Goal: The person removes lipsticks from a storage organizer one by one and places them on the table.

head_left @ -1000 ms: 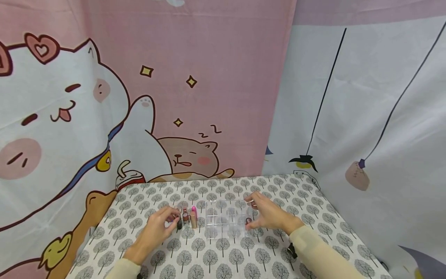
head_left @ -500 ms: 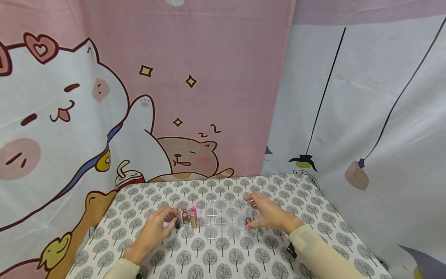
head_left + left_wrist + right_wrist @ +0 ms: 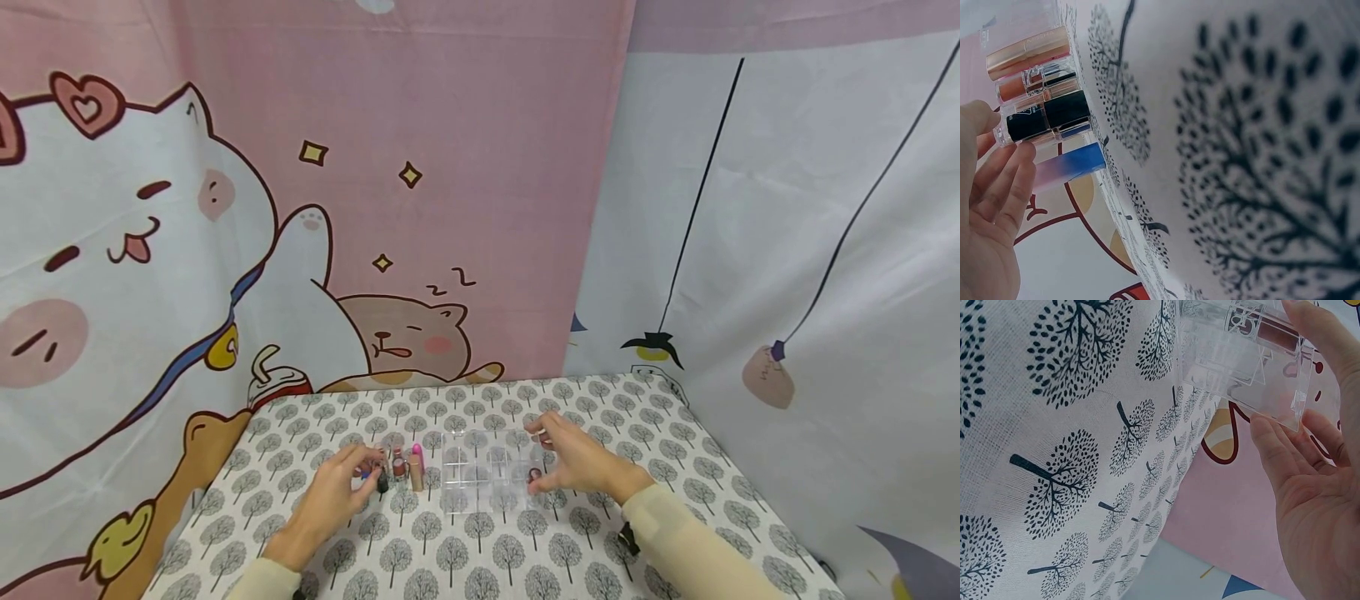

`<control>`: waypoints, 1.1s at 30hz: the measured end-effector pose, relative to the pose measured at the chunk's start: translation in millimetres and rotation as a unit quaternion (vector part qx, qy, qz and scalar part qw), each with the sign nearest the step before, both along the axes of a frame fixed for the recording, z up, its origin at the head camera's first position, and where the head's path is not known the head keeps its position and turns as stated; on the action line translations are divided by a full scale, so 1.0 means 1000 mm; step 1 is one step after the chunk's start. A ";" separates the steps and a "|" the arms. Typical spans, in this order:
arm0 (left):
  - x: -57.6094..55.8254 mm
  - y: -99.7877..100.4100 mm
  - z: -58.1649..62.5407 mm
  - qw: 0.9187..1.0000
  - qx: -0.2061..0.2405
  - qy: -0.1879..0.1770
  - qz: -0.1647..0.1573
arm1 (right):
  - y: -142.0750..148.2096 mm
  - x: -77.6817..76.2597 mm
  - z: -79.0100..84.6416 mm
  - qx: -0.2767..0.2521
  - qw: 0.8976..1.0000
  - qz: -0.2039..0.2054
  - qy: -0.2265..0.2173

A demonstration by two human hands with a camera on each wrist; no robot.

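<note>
My left hand (image 3: 335, 487) pinches the upper end of a black lipstick tube (image 3: 1047, 117) between thumb and fingertips; the tube stands on the cloth. Beside it are a rose-gold lipstick (image 3: 1029, 52), a clear tube with an orange-red filling (image 3: 1011, 89), and a blue-to-pink tube (image 3: 1079, 165) behind my fingers. A bright pink item (image 3: 417, 452) shows at the row's right. My right hand (image 3: 577, 457) grips the right end of a clear divided organizer (image 3: 474, 472), thumb in front and fingers behind. A dark reddish tube (image 3: 1279, 334) stands in its end compartment near my thumb.
A white cloth with grey tree prints (image 3: 480, 567) covers the table. Behind it hangs a pink curtain with cartoon animals (image 3: 480, 167), and a pale curtain (image 3: 847, 208) closes the right side. A black strap (image 3: 628, 539) shows by my right sleeve.
My left hand has shifted slightly left with the black lipstick tube, away from the neighbouring tubes. The right hand and the organizer stay where they were.
</note>
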State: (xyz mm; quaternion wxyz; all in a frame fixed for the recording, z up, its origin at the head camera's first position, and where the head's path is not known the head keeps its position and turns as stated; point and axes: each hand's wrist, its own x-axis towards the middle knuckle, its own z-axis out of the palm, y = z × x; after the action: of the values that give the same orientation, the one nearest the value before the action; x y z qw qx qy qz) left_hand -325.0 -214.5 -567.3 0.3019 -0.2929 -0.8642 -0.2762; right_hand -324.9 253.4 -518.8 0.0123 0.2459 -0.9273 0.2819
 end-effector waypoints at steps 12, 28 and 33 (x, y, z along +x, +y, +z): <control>0.002 0.000 0.001 1.000 -0.013 0.013 0.006 | 0.000 0.001 0.000 -0.005 1.000 -0.002 -0.004; 0.005 0.003 0.006 0.999 -0.012 0.037 0.021 | 0.001 -0.001 -0.002 0.001 1.000 0.001 0.004; 0.005 0.006 0.009 0.998 -0.016 0.056 0.020 | 0.001 -0.001 -0.003 0.006 1.000 0.005 0.010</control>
State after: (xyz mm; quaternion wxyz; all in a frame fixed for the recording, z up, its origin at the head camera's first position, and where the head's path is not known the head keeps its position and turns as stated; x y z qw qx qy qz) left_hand -319.9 -208.4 -557.8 0.3502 -0.2954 -0.8561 -0.2391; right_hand -326.0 254.6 -521.5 0.0187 0.2530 -0.9278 0.2737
